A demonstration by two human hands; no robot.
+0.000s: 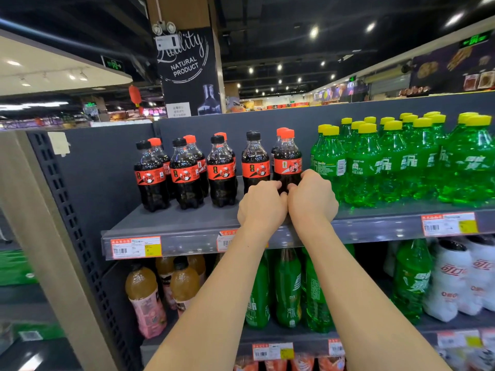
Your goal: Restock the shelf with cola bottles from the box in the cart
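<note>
Both arms reach forward and up to the top shelf (187, 223). The left hand (261, 203) and the right hand (312, 195) sit side by side, touching at the knuckles, with their backs to the camera.

The right hand wraps its fingers around the lower body of a red-capped cola bottle (287, 162). This bottle stands upright on the shelf, directly beyond both hands. The left hand has its fingers curled against the base of the same bottle and against the black-capped cola bottle (255, 159) just beyond it; whether it grips either one cannot be told.

Further to the left of the left hand, three more pairs of cola bottles (184, 172) stand upright in rows, each with a black cap in front and a red cap behind. The shelf surface below the left hand is bare.

Immediately to the right of the right hand stands a dense block of green Sprite bottles (388, 162) with yellow caps. The nearest one is just beside the held bottle.

Price tags (135, 247) line the shelf edge below the wrists. The lower shelf beneath the forearms carries orange juice bottles (142, 290), larger green bottles (288, 287) and white bottles (455, 277).
</note>
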